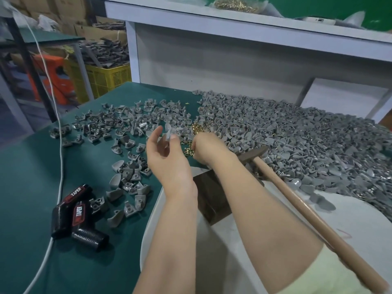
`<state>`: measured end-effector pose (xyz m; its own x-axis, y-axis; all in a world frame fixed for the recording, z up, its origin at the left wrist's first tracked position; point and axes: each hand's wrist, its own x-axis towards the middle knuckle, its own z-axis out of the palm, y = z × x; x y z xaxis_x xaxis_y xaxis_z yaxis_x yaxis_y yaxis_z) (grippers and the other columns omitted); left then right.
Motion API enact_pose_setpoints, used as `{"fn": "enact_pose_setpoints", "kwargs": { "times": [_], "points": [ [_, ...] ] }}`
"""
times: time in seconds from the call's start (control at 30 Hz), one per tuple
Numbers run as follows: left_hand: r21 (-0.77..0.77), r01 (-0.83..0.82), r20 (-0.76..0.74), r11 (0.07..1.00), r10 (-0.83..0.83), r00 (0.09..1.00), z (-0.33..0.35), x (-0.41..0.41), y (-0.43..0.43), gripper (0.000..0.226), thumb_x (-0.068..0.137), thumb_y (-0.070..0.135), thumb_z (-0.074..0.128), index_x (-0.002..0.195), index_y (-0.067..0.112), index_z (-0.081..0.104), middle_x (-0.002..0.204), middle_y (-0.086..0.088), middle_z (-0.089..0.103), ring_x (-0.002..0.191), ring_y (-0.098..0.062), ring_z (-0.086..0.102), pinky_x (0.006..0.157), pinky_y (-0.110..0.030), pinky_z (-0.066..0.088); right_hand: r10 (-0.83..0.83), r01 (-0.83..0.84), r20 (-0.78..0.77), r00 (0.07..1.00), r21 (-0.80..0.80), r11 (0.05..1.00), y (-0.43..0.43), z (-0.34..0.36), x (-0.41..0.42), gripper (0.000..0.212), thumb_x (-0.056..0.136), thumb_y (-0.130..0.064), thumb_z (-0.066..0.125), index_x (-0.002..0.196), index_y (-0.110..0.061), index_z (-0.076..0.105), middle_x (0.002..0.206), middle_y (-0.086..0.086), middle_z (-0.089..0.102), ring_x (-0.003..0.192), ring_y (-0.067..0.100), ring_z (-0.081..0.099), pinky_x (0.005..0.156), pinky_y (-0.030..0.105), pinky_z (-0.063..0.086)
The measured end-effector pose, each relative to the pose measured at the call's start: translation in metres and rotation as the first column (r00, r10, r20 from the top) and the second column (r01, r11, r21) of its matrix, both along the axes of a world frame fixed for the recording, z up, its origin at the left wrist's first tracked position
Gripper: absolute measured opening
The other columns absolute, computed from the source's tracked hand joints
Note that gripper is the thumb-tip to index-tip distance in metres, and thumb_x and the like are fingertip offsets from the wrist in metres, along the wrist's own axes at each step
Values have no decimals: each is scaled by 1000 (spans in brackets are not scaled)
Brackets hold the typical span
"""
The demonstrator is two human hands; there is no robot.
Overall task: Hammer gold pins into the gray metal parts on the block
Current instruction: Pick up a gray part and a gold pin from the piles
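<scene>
- The block, dark and square, stands at the near edge of the green counter, between the two forearms.
- The left hand is raised just beyond the block and to its left. Its grip is closed on one gray part, pinched between thumb and fingertips.
- The right hand is just beyond the block, knuckles up, with its fingers curled down into the gold pins. The fingers are hidden, so I cannot tell whether this grip has a pin.
- The pins lie in a small loose pile beyond the block, touching the right hand.
- The hammer lies right of the block, held by neither hand. Its head is near the right wrist and its wooden handle runs toward the near right.
- A deep heap of gray parts covers the counter right of and beyond the block.
- Loose parts are scattered left of the block.
- Two black tools marked "TAPER" and a white cable lie far left of the block.
</scene>
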<state>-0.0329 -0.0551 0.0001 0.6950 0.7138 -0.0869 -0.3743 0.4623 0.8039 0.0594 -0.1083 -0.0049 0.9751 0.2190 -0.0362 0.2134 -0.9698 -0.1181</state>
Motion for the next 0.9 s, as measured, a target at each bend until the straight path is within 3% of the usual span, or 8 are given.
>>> {"fn": "enact_pose_setpoints", "kwargs": {
  "times": [0.1,0.3,0.47,0.6,0.7,0.9],
  "points": [
    [-6,26,-16,1000,-27,1000,0,-1,-1,25,92,6,57,98,30,61,87,8,60,80,-1,57,72,-12,46,18,-13,67,998,-71,997,4,-5,-2,24,84,-2,48,104,-7,61,109,13,63,93,31,58,70,34,41],
    [-55,92,14,994,-92,996,2,-3,-3,24,91,4,57,91,28,61,89,-1,63,70,-2,65,62,-11,48,26,-17,112,993,-79,997,9,-9,-2,23,88,-14,51,109,-14,61,114,10,62,109,30,56,80,36,41],
    [-84,142,48,986,-138,989,5,-2,-7,16,91,3,58,89,19,59,91,-4,65,71,-7,70,78,-22,57,54,-51,97,994,-29,998,9,-7,-1,23,96,-26,39,105,-18,58,110,7,63,105,28,57,76,35,34],
    [-21,122,18,992,-122,992,2,-2,-7,16,92,8,59,88,24,59,88,1,66,81,-8,66,70,-16,51,33,-28,63,997,-73,997,9,-4,-1,22,93,-27,46,109,-18,60,113,5,63,107,26,57,80,34,37],
    [4,112,8,994,-112,994,1,-2,-7,17,90,9,60,85,25,58,81,6,64,73,0,61,60,-8,46,8,-2,65,998,-84,996,9,-4,0,22,92,-23,49,110,-17,60,112,5,63,107,27,58,80,34,37],
    [-4,103,-12,995,-103,995,-1,0,-7,16,88,10,63,83,21,52,90,-1,61,80,-10,60,64,-12,46,25,-16,134,991,-67,998,9,-11,1,21,90,-25,51,105,-19,64,109,4,66,105,26,59,87,35,39]
  ]
}}
